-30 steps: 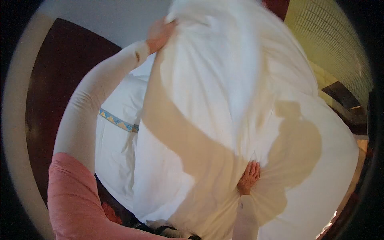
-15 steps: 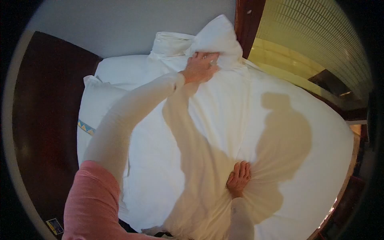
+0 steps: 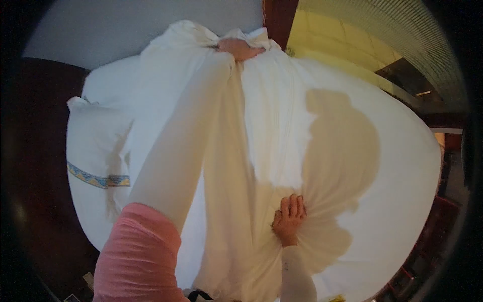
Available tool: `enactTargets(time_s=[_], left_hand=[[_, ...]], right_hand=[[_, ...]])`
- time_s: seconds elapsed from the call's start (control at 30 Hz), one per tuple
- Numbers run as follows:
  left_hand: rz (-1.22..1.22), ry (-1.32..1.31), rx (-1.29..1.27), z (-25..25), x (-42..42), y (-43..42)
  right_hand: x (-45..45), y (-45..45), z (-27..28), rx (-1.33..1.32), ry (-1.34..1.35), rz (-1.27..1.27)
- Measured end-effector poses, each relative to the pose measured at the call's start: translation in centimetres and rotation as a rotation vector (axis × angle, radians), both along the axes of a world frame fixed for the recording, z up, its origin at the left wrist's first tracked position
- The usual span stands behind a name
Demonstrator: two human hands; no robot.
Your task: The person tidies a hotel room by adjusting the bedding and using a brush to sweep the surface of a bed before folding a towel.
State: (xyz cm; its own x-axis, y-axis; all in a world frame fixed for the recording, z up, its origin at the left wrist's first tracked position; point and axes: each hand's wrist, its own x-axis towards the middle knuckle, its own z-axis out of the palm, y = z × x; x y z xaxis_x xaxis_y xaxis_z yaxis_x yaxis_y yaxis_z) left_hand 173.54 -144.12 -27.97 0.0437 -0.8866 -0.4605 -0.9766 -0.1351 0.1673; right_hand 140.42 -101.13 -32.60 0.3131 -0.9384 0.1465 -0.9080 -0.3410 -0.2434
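A white duvet or sheet (image 3: 271, 116) covers the bed, with long folds running from its far end towards me. My left hand (image 3: 239, 49) is at the far end, closed on the white cloth, with its fingertips partly hidden in the folds. Bunched cloth stands up on both sides of that hand. Nearer to me, my right hand (image 3: 290, 220) lies palm down on the cloth, fingers stretched out, pressing creases into it. Under the left edge of the cloth, a white pillow (image 3: 98, 131) with a blue and yellow patterned band is partly visible.
A grey wall (image 3: 136, 25) rises behind the bed, beside a dark wooden post (image 3: 279, 22). To the right is a yellow-lit area with a slatted blind (image 3: 402, 25). Dark brown floor or furniture (image 3: 35, 151) borders the bed's left side. Shadows fall across the cloth.
My left hand has moved farther away, to the head of the bed, and the white cloth there is now bunched around it. More of the banded pillow shows. My right hand stays pressed down.
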Motion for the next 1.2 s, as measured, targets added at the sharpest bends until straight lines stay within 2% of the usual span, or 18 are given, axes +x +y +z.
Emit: enactTargets(time_s=[0.13,0.17,0.2,0.23,0.3,0.4,0.47,0.5,0.53,0.6,0.67,0.73,0.8,0.87,0.97,1.0,1.03,1.2], left_hand=[[-0.248,0.197,-0.363,4.5,5.8,6.0],[-0.306,-0.048,-0.496,6.9,7.4,8.0],[-0.256,-0.154,-0.641,5.7,10.1,9.1],[-0.202,-0.215,-0.479,6.4,11.7,9.3],[0.037,-0.168,-0.260,5.9,12.3,8.1],[0.182,-0.057,-0.061,2.2,13.4,4.7],[0.275,0.031,0.136,3.2,13.0,3.1],[0.319,0.007,0.039,0.2,14.1,1.5],[0.365,-0.096,0.063,0.7,12.5,1.8],[0.454,-0.322,0.093,4.6,8.5,2.8],[0.165,-0.277,-0.056,4.5,8.7,3.3],[0.401,-0.060,-0.161,5.4,5.8,4.7],[0.167,0.243,-0.669,5.7,1.7,7.2],[-0.150,0.346,-0.548,4.8,-1.1,6.1],[-0.358,0.298,-0.189,-1.3,-0.9,1.0],[-0.236,0.380,-0.004,-2.0,-0.7,-0.6],[-0.192,0.366,0.068,-2.3,-0.8,-1.6],[-0.169,0.245,0.128,-4.1,-1.1,-4.0]], right_hand=[[0.1,-0.6,0.5,0.014,-0.057,0.001],[0.0,-0.6,0.3,0.019,-0.065,0.011],[0.2,-0.1,0.3,0.039,-0.068,0.025],[0.3,0.3,0.4,0.043,-0.058,0.018],[0.4,0.1,0.3,0.038,-0.024,-0.002],[0.0,-0.3,0.4,0.010,-0.024,0.052],[0.1,-0.3,0.6,0.079,-0.028,0.040],[0.0,-0.3,0.7,0.111,-0.033,0.036],[0.0,-0.4,0.7,0.080,-0.027,0.020],[0.3,-0.4,0.6,0.007,-0.034,-0.011],[0.5,-0.6,0.7,-0.019,-0.017,-0.029],[0.4,-0.4,0.8,-0.028,-0.018,-0.023],[0.5,-0.6,0.3,-0.040,-0.024,-0.023],[0.6,-0.5,0.7,0.024,-0.046,-0.001],[0.2,-0.5,0.5,0.012,-0.030,0.011],[0.3,-0.4,0.5,-0.003,-0.024,0.014],[0.3,-0.5,0.4,-0.011,-0.028,0.023],[0.1,-0.4,0.6,0.054,0.030,0.028]])
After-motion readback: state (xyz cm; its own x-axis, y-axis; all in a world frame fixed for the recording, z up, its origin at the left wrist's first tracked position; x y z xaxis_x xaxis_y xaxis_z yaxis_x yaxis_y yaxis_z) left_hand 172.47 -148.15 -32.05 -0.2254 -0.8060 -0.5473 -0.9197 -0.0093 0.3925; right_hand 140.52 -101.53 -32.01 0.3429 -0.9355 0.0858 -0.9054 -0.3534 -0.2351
